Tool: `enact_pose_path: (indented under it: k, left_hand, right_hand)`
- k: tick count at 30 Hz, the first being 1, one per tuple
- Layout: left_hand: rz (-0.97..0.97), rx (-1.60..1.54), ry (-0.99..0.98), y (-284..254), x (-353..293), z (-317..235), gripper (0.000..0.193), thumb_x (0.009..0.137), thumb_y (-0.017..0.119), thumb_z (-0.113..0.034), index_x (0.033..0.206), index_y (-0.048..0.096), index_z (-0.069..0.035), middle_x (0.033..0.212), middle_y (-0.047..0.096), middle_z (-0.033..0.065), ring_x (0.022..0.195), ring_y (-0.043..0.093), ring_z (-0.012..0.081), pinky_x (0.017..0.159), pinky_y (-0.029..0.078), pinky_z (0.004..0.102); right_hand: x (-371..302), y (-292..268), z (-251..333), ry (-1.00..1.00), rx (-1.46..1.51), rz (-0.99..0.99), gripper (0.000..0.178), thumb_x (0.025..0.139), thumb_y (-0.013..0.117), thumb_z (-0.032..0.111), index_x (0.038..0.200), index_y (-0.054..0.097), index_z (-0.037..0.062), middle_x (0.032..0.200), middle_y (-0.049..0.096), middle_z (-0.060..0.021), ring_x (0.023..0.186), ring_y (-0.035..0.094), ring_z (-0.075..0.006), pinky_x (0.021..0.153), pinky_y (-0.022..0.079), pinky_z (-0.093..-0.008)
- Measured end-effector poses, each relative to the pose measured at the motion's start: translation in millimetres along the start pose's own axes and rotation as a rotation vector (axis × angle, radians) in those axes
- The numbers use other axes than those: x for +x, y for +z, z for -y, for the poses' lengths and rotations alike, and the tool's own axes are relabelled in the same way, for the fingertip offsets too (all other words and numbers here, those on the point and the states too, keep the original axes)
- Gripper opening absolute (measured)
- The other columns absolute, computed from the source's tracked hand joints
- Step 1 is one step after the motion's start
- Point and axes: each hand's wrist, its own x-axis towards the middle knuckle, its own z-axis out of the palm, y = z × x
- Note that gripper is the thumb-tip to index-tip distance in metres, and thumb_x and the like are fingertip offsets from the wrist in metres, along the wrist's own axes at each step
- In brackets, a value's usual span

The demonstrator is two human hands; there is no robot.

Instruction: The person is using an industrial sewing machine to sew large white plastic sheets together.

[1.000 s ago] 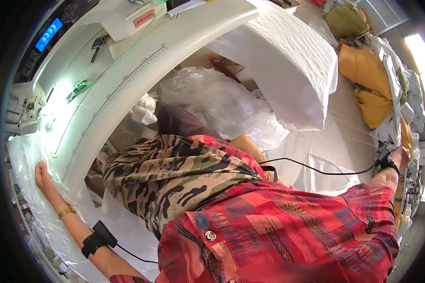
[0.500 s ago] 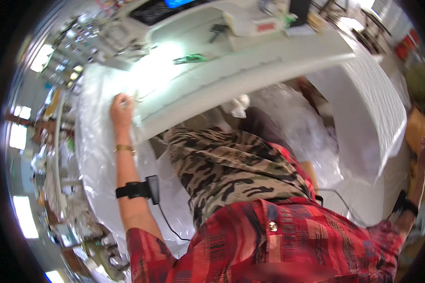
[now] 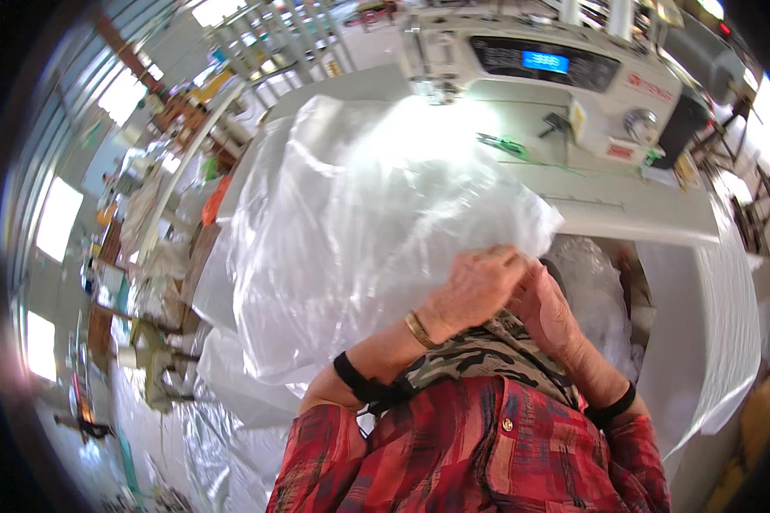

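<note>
A large translucent white plastic sheet (image 3: pixel 316 222) spreads over the left of the sewing table and hangs down in front of it. My left hand (image 3: pixel 479 289) is closed, pinching the sheet's near edge above my lap. Against it, my right hand (image 3: pixel 549 312) is closed too, its fingertips meeting the left fingers at the same edge. The pinched bit of plastic is mostly hidden by the fingers. Behind the sheet stands a white sewing machine (image 3: pixel 522 64), its lamp glaring on the plastic under the needle.
Green thread snips (image 3: pixel 505 145) and a small black tool (image 3: pixel 555 126) lie on the sewing table (image 3: pixel 659 205). More clear plastic (image 3: pixel 583 265) is bunched below the table front. A white sheet (image 3: pixel 701 316) hangs at the right. Metal racks (image 3: pixel 287 43) stand far left.
My left hand has come from the table's left side to the middle, bringing the plastic with it. The right hand has swung in from the far right to join it. The view has shifted.
</note>
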Motion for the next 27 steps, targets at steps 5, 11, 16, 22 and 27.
enact_pose_path:
  k: [5,11,16,22,27]
  left_hand:
    - [0.216,-0.244,0.036,-45,-36,-5,0.032,0.083,0.062,-0.01,0.114,0.06,-0.004,0.121,0.058,0.0154,0.111,0.056,0.0305,0.091,0.047,0.0391]
    - [-0.234,0.521,-0.584,-139,-121,77,0.06,0.081,0.069,-0.023,0.132,0.044,-0.003,0.14,0.039,0.0212,0.132,0.035,0.0347,0.106,0.033,0.0437]
    - [-0.07,0.623,-1.33,-114,-223,114,0.085,0.08,0.072,-0.03,0.146,0.024,-0.006,0.148,0.027,0.0237,0.139,0.026,0.0305,0.112,0.025,0.0426]
    - [-0.765,-1.314,-1.195,-43,-265,96,0.052,0.088,0.066,-0.03,0.126,0.051,0.001,0.11,0.061,0.0048,0.094,0.058,0.0114,0.083,0.047,0.0255]
    - [-0.899,-0.69,-0.806,-105,-201,96,0.017,0.089,0.062,-0.015,0.097,0.064,0.0,0.088,0.066,0.0011,0.082,0.059,0.007,0.07,0.048,0.0242]
  right_hand:
    - [3,9,-7,0.047,0.146,-0.488,0.02,0.097,0.053,0.027,0.102,0.058,0.0082,0.091,0.062,0.0,0.077,0.059,-0.0085,0.06,0.047,-0.0232]
    - [-21,-45,38,-0.507,-0.148,-0.658,0.041,0.096,0.053,0.025,0.13,0.044,0.0047,0.119,0.052,-0.0097,0.109,0.053,-0.0193,0.087,0.048,-0.031]
    - [-60,-89,63,-0.711,-1.784,-0.701,0.069,0.085,0.056,0.027,0.14,0.03,-0.0065,0.137,0.04,-0.0259,0.123,0.041,-0.0407,0.102,0.035,-0.0449]
    - [-54,-102,62,-0.836,-1.922,-0.589,0.071,0.093,0.046,0.038,0.14,0.025,-0.0102,0.136,0.039,-0.0308,0.125,0.041,-0.0447,0.103,0.034,-0.0496]
    - [-3,-88,98,-0.468,-0.947,-0.811,0.065,0.097,0.036,0.044,0.144,0.026,-0.0003,0.134,0.045,-0.0233,0.122,0.047,-0.0365,0.102,0.04,-0.0455]
